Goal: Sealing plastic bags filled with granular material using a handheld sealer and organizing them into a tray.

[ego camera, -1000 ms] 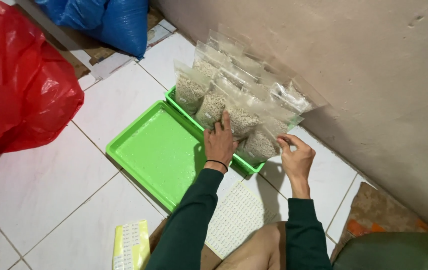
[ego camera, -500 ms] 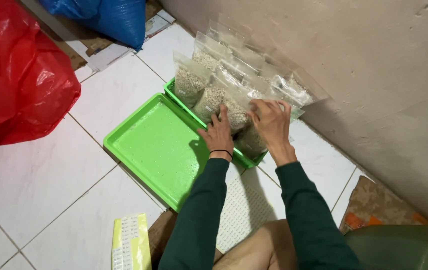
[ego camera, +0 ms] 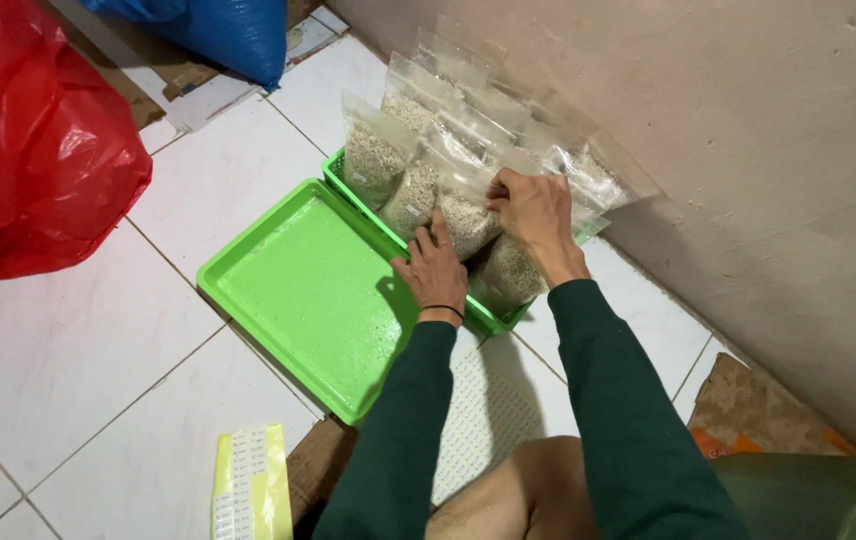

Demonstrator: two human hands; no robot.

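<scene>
Comparing with the earlier pictures: a change of hand position is noted first, then the scene is listed from near to far.

Change: the right hand (ego camera: 538, 212) is found higher and farther left than a second ago, when it rested low beside the tray corner; it is now brought onto the top of a front clear bag of pale grain (ego camera: 468, 205).
Meaning: the front bag is judged to be under adjustment within the standing rows, steadied from both sides.
Nearest: a bare knee and dark green sleeves are seen at the bottom edge; a yellow sheet of small labels (ego camera: 251, 482) and a white dotted sheet (ego camera: 483, 412) lie flat on the floor tiles.
Left hand (ego camera: 435, 270): laid flat with fingers spread and together on nothing, pressed against the lower front of the bag; a thin black band is worn at the wrist.
Right hand grip: fingers are curled and pinched on the bag's top edge.
Empty green tray (ego camera: 293, 290): bright plastic, rectangular, shallow-rimmed, its glossy bed speckled with droplets or dust.
Second green tray (ego camera: 493, 322): set touching the first, against the wall, filled with bags.
Bags: thin, crinkled, transparent film; contents pale, gritty and coarse; stood upright in leaning rows.
Farther: a glossy red plastic sack (ego camera: 28, 150) at left, a blue sack (ego camera: 218, 25) beyond, a rough plastered wall (ego camera: 748, 130) behind.
</scene>
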